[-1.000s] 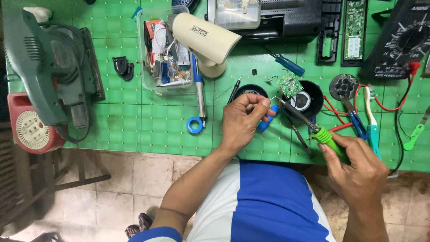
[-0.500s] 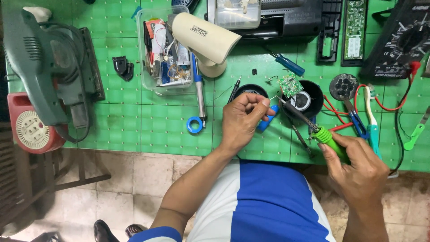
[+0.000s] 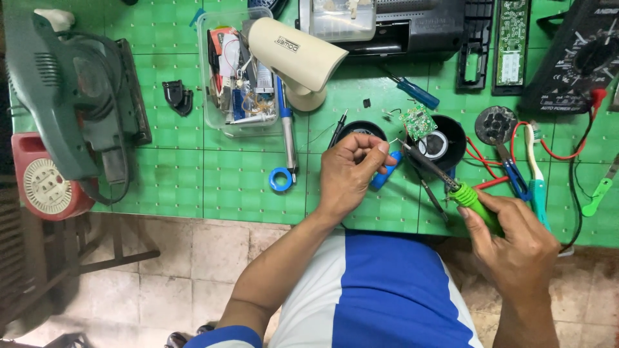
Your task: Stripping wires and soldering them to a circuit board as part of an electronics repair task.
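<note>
My right hand (image 3: 512,241) grips a green-handled soldering iron (image 3: 474,201), its dark tip (image 3: 406,147) pointing up-left toward a small round green circuit board (image 3: 418,121). The board rests on the rim of a black round shell (image 3: 454,138). My left hand (image 3: 348,171) is closed, pinching a thin wire near the iron's tip, with a blue object (image 3: 385,173) under its fingers. Both hands hover over the green cutting mat (image 3: 213,174).
A cream desk lamp (image 3: 296,55) stands above a clear plastic box of parts (image 3: 232,71). A blue-handled tool (image 3: 285,138), a blue screwdriver (image 3: 416,93), a black multimeter (image 3: 574,55), a toothbrush (image 3: 535,171) and a green power saw (image 3: 71,103) lie around the mat.
</note>
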